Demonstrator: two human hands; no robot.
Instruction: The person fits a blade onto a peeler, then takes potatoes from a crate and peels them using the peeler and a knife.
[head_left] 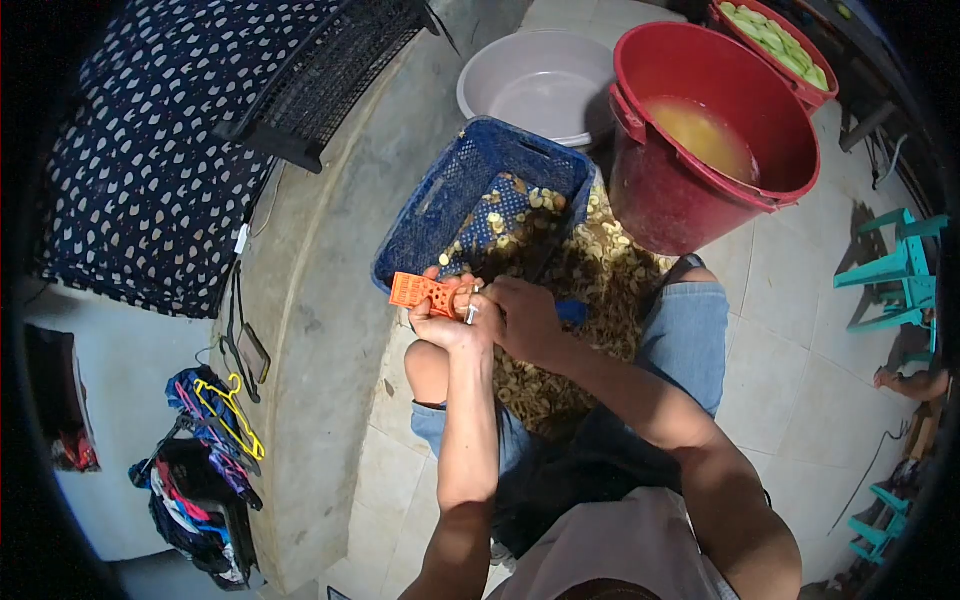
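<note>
My left hand (452, 322) has its fingers wrapped round an orange perforated tool (415, 291), whose flat end sticks out to the left. Pressed close on its right, my right hand (515, 315) has its fingers bent round a small tool with a pale metal part (472, 310); its shape is mostly hidden. Both hands are over the near edge of a blue plastic crate (425, 215), in which pale round slices (495, 220) lie. Brown peelings and more slices (550, 385) are heaped on the floor between my legs.
A red bucket (640, 170) with yellowish liquid stands at the upper right, beside a grey basin (535, 75). Behind it, a red tub (775, 45) holds green pieces. A concrete ledge (335, 330) runs along the left. Teal stools (895, 268) and another person's hand (890, 380) are at right.
</note>
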